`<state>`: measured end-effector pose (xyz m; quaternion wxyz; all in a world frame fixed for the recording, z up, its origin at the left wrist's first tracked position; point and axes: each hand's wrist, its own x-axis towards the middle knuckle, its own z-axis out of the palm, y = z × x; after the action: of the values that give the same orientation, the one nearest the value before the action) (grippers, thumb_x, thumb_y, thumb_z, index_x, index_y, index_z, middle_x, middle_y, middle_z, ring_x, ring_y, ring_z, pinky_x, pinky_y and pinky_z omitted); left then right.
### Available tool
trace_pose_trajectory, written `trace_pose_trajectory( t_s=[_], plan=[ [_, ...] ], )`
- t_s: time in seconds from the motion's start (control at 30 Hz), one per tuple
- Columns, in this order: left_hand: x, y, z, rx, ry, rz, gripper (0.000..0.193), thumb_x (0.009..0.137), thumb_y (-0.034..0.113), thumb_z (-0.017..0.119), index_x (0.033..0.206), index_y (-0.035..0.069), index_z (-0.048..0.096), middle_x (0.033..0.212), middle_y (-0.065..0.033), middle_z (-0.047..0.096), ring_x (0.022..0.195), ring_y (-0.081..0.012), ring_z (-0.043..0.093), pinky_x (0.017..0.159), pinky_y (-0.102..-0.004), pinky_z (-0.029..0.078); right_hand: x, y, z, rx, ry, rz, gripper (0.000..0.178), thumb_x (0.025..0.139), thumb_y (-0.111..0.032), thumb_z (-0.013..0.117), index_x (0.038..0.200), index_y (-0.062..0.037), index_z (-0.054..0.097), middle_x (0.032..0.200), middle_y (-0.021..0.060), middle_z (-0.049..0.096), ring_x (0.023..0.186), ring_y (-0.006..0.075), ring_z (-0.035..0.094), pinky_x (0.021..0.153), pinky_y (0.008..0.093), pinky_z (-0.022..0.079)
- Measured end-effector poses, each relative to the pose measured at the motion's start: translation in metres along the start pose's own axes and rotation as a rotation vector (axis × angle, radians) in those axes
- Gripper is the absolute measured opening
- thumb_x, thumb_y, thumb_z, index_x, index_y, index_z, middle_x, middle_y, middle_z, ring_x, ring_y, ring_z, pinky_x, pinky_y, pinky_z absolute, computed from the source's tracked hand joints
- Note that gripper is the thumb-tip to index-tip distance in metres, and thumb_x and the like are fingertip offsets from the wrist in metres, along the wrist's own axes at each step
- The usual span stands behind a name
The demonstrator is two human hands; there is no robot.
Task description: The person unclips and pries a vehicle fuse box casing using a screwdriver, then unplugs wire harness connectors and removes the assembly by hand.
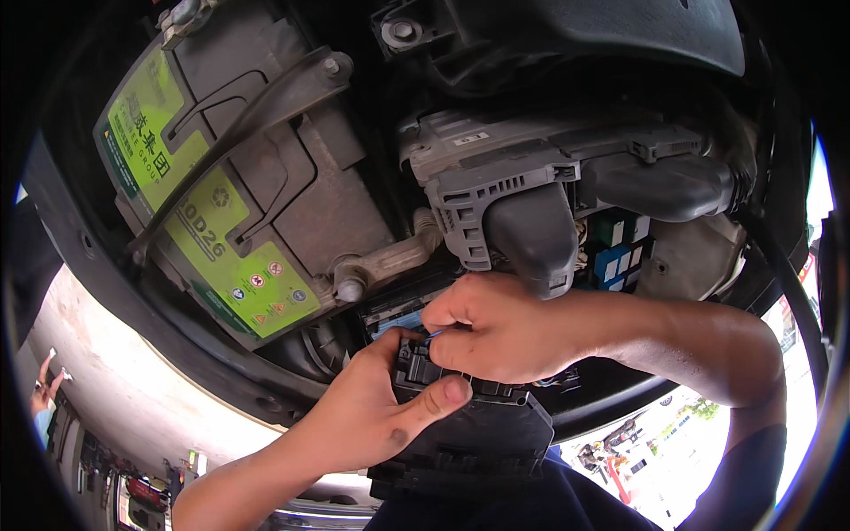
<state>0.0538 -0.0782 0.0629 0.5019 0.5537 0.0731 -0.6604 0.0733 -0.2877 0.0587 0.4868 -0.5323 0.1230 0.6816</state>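
In the engine bay, a black plastic housing [474, 434] with small slots along its upper edge is tilted toward me. My left hand [385, 403] grips its left end, thumb laid across the front and the fingers partly hidden behind. Close above it, my right hand [505, 327] is closed in a pinch over the slotted edge. A thin blue sliver [434, 335] shows by its fingertips; what the fingers hold is mostly covered. Some thin coloured wires [558, 380] run out beneath my right wrist.
A large battery [310, 186] with a green label sits at the left under a metal hold-down bar [230, 146]. Grey-black air intake parts [531, 221] rise beyond my right hand. Blue and green relays [611, 261] stand right of them. A person's hand [44, 389] shows far left.
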Motion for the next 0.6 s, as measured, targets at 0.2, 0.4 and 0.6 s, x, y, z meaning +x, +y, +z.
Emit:
trace_pose_trajectory(
  t_s=[0.2,0.4,0.6],
  plan=[
    [-0.007,-0.017,0.021,-0.156,0.146,0.040,0.058,0.085,0.044,0.083,0.105,-0.006,0.059,0.080,-0.0063,0.063,0.071,-0.0101,0.054,0.066,-0.0273,0.048,0.011,0.031,0.007,0.171,-0.003,-0.416,0.028,0.092,-0.013,0.060,0.068,0.0003,0.052,0.057,0.0037,0.045,0.056,0.0097,0.043,0.051,0.0341,0.035],
    [-0.012,-0.011,0.024,-0.153,0.135,-0.063,0.046,0.086,0.034,0.083,0.102,-0.001,0.057,0.080,0.0004,0.060,0.074,-0.0068,0.053,0.068,-0.0240,0.046,0.013,0.030,0.011,0.146,0.106,-0.475,0.030,0.085,-0.008,0.064,0.061,0.0006,0.049,0.053,0.0027,0.042,0.052,0.0083,0.040,0.047,0.0336,0.032],
    [-0.014,-0.013,0.028,-0.219,0.193,0.004,0.047,0.086,0.034,0.083,0.102,-0.004,0.060,0.080,-0.0070,0.065,0.072,-0.0127,0.058,0.068,-0.0298,0.050,0.013,0.033,0.008,0.076,0.086,-0.414,0.032,0.092,-0.013,0.069,0.068,0.0002,0.053,0.058,0.0014,0.044,0.056,0.0071,0.042,0.051,0.0314,0.033]
  ],
)
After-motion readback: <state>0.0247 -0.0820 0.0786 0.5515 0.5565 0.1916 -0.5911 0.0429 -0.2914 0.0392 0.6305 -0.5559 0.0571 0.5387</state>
